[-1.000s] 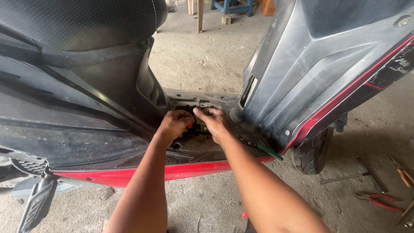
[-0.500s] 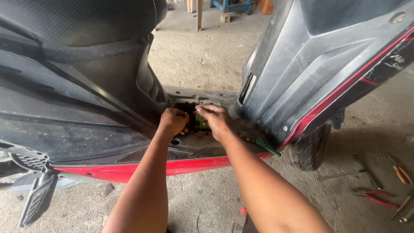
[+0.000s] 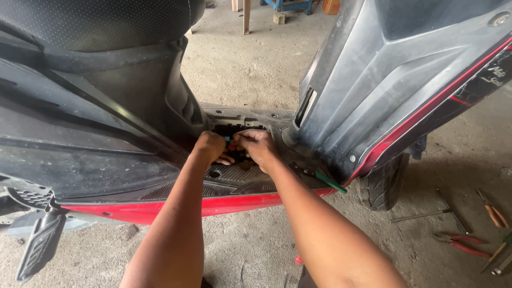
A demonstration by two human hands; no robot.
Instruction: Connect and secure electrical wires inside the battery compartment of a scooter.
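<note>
Black scooter floor opening (image 3: 234, 128) takes both curled hands, left hand (image 3: 210, 146) and right hand (image 3: 258, 146), gripping small parts.

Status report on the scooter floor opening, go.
Left hand and right hand both at the opening in the scooter footboard, fingers on small parts inside. Grip unclear. Green-handled tool lies on footboard.

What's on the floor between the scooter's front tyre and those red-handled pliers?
In the head view, a metal T-handle wrench lies on the bare concrete between the black front tyre and the red-handled pliers.
</note>
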